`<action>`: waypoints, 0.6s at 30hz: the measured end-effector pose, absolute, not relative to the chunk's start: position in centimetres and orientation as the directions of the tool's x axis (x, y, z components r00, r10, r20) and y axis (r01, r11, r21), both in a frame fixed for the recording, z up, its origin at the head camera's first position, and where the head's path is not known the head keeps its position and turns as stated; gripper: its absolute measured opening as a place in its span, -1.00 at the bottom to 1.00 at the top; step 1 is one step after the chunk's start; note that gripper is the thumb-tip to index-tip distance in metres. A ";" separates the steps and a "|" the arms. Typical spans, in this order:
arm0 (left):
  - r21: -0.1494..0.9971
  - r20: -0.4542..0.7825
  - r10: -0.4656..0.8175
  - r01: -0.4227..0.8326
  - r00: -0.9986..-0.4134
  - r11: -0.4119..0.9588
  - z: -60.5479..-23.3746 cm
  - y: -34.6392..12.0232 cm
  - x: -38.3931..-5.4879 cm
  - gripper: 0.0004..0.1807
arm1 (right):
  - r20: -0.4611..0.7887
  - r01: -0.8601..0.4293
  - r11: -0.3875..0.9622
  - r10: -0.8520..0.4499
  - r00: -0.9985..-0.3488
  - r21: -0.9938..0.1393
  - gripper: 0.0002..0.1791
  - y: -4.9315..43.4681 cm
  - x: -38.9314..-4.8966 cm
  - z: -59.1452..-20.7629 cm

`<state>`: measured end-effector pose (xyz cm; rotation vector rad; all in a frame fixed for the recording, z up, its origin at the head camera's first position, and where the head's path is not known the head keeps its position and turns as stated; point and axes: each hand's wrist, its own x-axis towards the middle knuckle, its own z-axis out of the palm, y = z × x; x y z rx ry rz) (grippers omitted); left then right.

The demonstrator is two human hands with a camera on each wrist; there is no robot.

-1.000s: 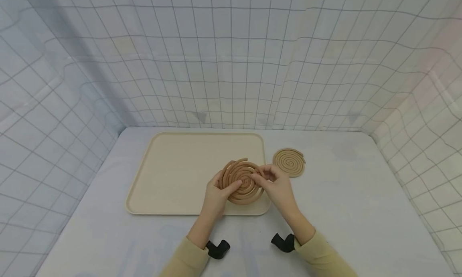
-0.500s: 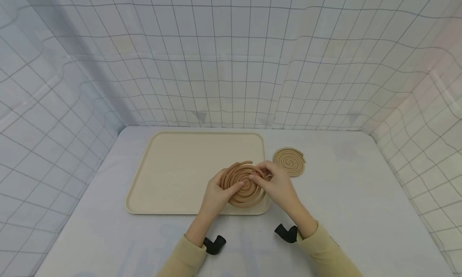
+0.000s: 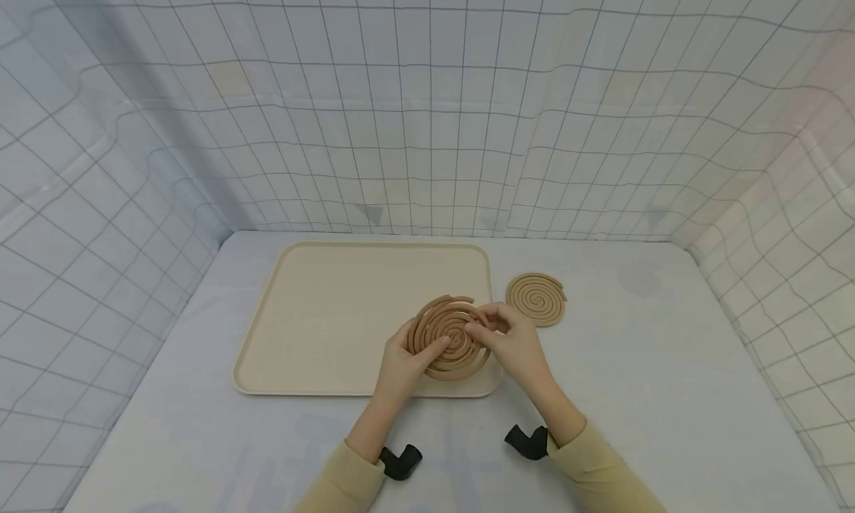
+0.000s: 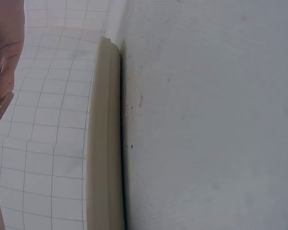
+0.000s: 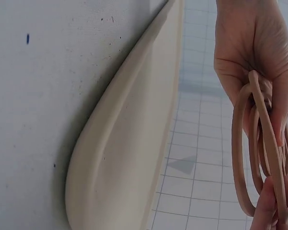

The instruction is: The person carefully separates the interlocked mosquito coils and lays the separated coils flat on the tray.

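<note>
The coil's [image 3: 456, 344] loose outer end [image 3: 467, 299] has edged rightward; its rings look splayed, so the work seems unfinished. Over the tray [image 3: 347, 320], the left hand [image 3: 401, 361] grips one side between thumb and curled fingers; the right hand [image 3: 514, 347] pinches the other (a second coil [image 3: 536, 301] lies beside the tray).

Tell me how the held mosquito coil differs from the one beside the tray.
The held mosquito coil is gripped by the left hand and right hand; the other mosquito coil lies flat. The held one's rings gape in places; the other's sit close together. The held one looks redder, the other paler. Both are spirals.
</note>
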<state>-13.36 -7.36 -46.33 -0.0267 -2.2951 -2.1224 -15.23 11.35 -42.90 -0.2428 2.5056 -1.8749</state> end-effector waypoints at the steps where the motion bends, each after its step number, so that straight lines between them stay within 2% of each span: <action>1: 0.996 0.028 0.004 0.029 -1.000 0.085 -46.4 -7.3 -13.4 -0.52 | 0.109 -0.143 0.296 -0.127 -0.986 -0.944 -0.74 11.3 -15.2 -42.9; 6: 0.992 0.052 0.057 0.059 -0.997 0.115 -46.5 -7.2 -13.3 -0.54 | 0.201 -0.251 0.417 -0.160 -0.966 -0.874 -0.70 11.1 -15.2 -42.6; 10: 0.996 0.029 0.032 0.032 -0.999 0.088 -46.6 -7.2 -13.2 -0.53 | 0.163 -0.227 0.409 -0.186 -0.969 -0.884 -0.65 10.9 -15.0 -42.6; 15: 1.000 -0.024 -0.009 -0.024 -1.000 -0.013 -46.7 -7.3 -13.3 -0.48 | 0.085 -0.136 0.355 -0.156 -0.984 -0.925 -0.63 10.6 -14.8 -42.9; 18: 0.985 -0.056 0.051 -0.064 -0.997 -0.162 -46.5 -7.6 -13.4 -0.40 | 0.088 -0.138 0.338 -0.158 -0.983 -0.931 -0.65 10.5 -14.8 -42.8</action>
